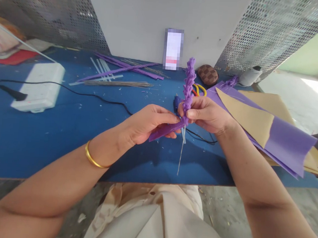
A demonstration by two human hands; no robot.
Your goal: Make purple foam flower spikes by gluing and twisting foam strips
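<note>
The left hand (147, 125) grips a purple foam strip (165, 131) while the right hand (207, 115) pinches a twisted purple sprig (188, 88) above the middle of the tabletop (51, 144), where a slackened grip could let the strip slip and loosen the sprig's turns.

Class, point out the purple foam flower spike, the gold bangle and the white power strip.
Purple foam flower spike (188, 88): head view, upper twisted part.
Gold bangle (92, 158): head view, band's lower curve on the left wrist.
White power strip (38, 85): head view, top face.
</note>
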